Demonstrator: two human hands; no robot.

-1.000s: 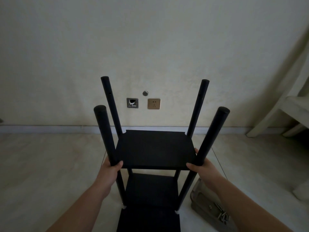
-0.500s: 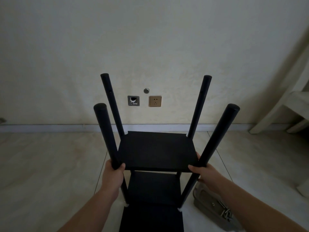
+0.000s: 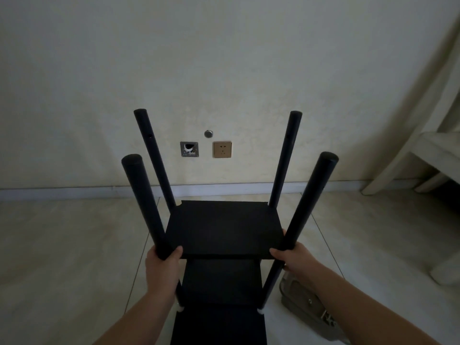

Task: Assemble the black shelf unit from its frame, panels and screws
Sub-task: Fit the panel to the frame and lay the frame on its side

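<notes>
The person is gripping the black shelf unit on the tiled floor, the left hand wrapping its fingers around the near left post and the right hand curling around the near right post, both just at the level of the upper panel. The four posts are splaying outward above that panel, with no top panel tying them together, so the likely risk is that squeezing or lifting is racking the frame and straining the joints. A plastic bag of hardware is lying beside the right foot of the unit, where a shifted post could be pinning or scattering it.
</notes>
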